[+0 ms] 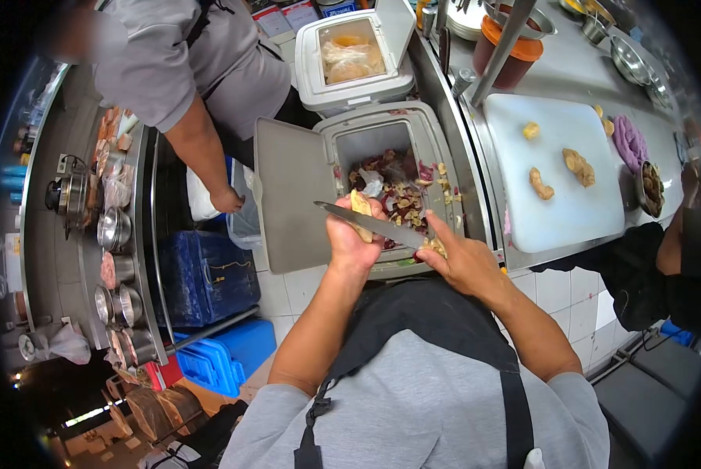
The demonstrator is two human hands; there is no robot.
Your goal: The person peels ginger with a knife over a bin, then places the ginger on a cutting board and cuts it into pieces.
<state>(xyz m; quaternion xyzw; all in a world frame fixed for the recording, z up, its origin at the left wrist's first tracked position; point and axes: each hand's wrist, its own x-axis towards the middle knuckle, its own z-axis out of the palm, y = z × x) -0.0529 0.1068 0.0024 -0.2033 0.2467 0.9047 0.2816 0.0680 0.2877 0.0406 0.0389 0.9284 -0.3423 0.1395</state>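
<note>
My left hand [352,244] is closed around a piece of ginger [361,205], its pale yellow flesh showing above the fingers. A knife [389,230] is gripped in my right hand [467,266], with its blade lying across the front of the ginger and its tip pointing left. The knife's handle is mostly hidden by my fingers, and something pale yellow shows beside them. Directly below both hands stands a grey waste bin [436,133] with its lid flap [288,195] swung open to the left. Peelings and dark red scraps [405,205] fill it, and some bits lie on its rim.
On the right counter, a white cutting board [553,227] carries several ginger pieces [579,167]; a purple cloth [630,144] lies beside it. A white-lidded bin [319,94] stands beyond the waste bin. At left, another person's arm [198,152] hangs near a blue crate [209,273].
</note>
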